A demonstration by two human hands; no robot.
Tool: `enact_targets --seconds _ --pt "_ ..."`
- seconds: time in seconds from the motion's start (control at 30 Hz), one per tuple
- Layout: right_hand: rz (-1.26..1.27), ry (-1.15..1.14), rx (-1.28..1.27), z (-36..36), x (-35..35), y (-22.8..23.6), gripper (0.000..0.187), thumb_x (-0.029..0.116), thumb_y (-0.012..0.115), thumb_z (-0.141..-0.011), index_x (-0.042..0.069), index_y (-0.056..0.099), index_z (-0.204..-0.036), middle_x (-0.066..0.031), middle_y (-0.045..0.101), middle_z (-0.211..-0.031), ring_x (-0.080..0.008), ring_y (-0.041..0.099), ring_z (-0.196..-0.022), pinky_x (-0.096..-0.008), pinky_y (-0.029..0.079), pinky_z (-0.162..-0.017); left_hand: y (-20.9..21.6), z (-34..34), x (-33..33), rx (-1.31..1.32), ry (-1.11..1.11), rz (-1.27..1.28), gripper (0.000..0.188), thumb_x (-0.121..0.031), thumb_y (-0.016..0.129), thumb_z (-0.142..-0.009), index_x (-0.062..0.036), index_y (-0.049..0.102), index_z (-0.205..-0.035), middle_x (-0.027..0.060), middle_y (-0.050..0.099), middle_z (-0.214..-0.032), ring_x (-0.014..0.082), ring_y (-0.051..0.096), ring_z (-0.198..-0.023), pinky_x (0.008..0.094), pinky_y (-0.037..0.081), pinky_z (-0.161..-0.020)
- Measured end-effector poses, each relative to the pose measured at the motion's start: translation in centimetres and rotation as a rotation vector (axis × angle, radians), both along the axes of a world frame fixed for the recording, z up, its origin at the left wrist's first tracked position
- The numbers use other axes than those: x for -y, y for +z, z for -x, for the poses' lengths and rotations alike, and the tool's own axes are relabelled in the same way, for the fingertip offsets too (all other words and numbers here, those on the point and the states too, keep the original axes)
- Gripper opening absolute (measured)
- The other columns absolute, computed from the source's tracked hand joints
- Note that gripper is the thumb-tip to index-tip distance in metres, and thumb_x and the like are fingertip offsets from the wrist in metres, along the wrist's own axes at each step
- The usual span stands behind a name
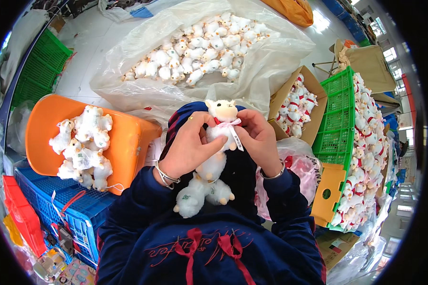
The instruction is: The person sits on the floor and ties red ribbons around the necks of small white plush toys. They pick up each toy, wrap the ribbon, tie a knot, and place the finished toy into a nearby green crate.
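Note:
A small white plush sheep [222, 111] with a cream face is held upright in front of my chest. At its neck are a red band and a pale pink ribbon bow [230, 124], one printed tail hanging down. My left hand [190, 145] is closed around the plush from the left, thumb across its body. On the other side my right hand [259, 142] has its fingers bent in at the neck, pinching by the bow; the exact fingertip contact is partly hidden. Below, more white plush toys [199, 192] lie on my lap against my dark blue top.
An orange bin [40, 137] with several plush toys sits on blue crates [43, 190] at left. Ahead, a clear plastic sheet [123, 54] bears a plush pile. At right are a cardboard box [277, 102] and green crate [335, 114] beside plush toys with red bands.

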State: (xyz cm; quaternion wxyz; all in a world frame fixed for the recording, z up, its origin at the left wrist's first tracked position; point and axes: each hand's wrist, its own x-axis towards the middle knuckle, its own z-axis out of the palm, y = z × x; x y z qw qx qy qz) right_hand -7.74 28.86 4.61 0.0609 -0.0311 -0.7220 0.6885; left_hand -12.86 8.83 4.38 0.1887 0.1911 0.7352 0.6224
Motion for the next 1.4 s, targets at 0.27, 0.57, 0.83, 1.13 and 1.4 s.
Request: enact_targets --seconds 0.27,0.57,0.83,1.13,1.4 --pt "-0.067 0.052 -0.108 1.4 0.9 -2.7 0.024 -0.004 0.059 -0.096 0.002 0.057 -0.119 -0.0034 0.057 -0.113 -0.0086 0.058 -0.097 -0.0246 0.051 -0.083 -4.1 -0.7 -0.7 -0.178 0.112 -0.235 0.028 -0.001 0.073 -0.088 -0.0052 0.058 -0.111 0.006 0.05 -0.116 0.0084 0.051 -0.077 0.0234 0.048 -0.065" --pt "0.039 0.119 0.006 0.6 1.3 -3.3 0.042 0.002 0.061 -0.092 0.003 0.047 -0.132 -0.003 0.055 -0.115 -0.012 0.055 -0.103 -0.0292 0.047 -0.093 -2.6 0.4 0.5 -0.159 0.057 -0.088 0.008 -0.004 0.067 -0.094 0.0024 0.067 -0.098 0.003 0.06 -0.098 0.008 0.059 -0.079 0.0229 0.05 -0.073" --pt "-0.113 0.064 -0.111 1.1 2.4 -4.5 0.046 0.003 0.073 -0.081 0.004 0.049 -0.121 -0.0106 0.05 -0.128 -0.0176 0.054 -0.111 -0.0309 0.046 -0.095 -2.1 -0.2 0.4 -0.107 0.162 -0.078 0.009 -0.004 0.074 -0.089 -0.0014 0.067 -0.093 -0.0012 0.067 -0.082 0.0047 0.06 -0.075 0.0221 0.05 -0.069" --pt "-0.336 -0.078 -0.227 0.6 3.6 -4.1 0.047 0.002 0.077 -0.077 0.004 0.051 -0.116 -0.0134 0.051 -0.126 -0.0244 0.055 -0.112 -0.0332 0.045 -0.096 -2.4 -0.3 -0.5 -0.26 0.279 -0.156 0.01 0.0 0.07 -0.088 -0.0018 0.061 -0.09 0.0024 0.059 -0.086 0.0081 0.057 -0.071 0.024 0.049 -0.064" --pt "-0.326 -0.12 -0.232 0.1 4.0 -4.4 0.049 0.0 0.078 -0.076 0.003 0.051 -0.117 -0.0142 0.051 -0.126 -0.0252 0.056 -0.113 -0.0339 0.046 -0.097 -3.1 -0.5 0.1 0.004 0.228 -0.221 0.005 0.0 0.063 -0.096 -0.0021 0.06 -0.093 -0.004 0.057 -0.082 0.0012 0.05 -0.072 0.0201 0.043 -0.063"
